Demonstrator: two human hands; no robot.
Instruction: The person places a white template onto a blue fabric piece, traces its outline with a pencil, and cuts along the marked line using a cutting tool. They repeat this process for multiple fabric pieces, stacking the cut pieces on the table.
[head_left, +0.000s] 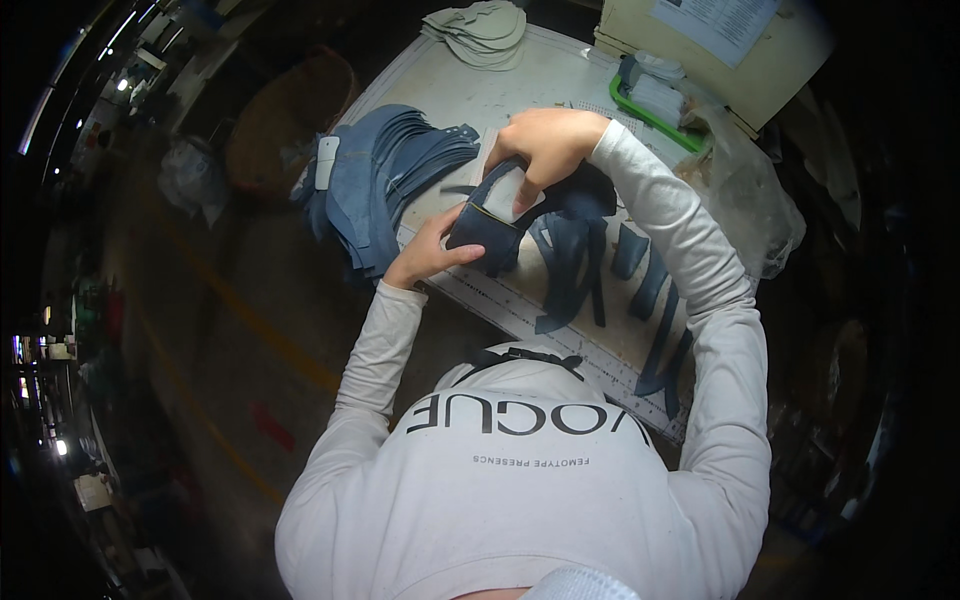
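My left hand (436, 252) is closed on the near left side of a dark blue folded piece (482, 228), perhaps leather or fabric, its thumb lying across the front. A thin yellow line runs over that piece, and a white patch (503, 190) shows inside it. From above, my right hand (545, 145) reaches over the far side, thumb pressed against the white patch and fingers bent behind the edge, partly hidden. Just left of the hands lies a fanned stack of blue cut pieces (385, 185) with a small white object (326, 163) on it.
The pale worktable (575, 85) carries dark blue strips (568, 270) and offcuts near its front edge. White rounded pieces (480, 35) are piled at the back. A green tray (650, 112) stands at right, beside a clear plastic bag (750, 200) and a cream box (720, 60).
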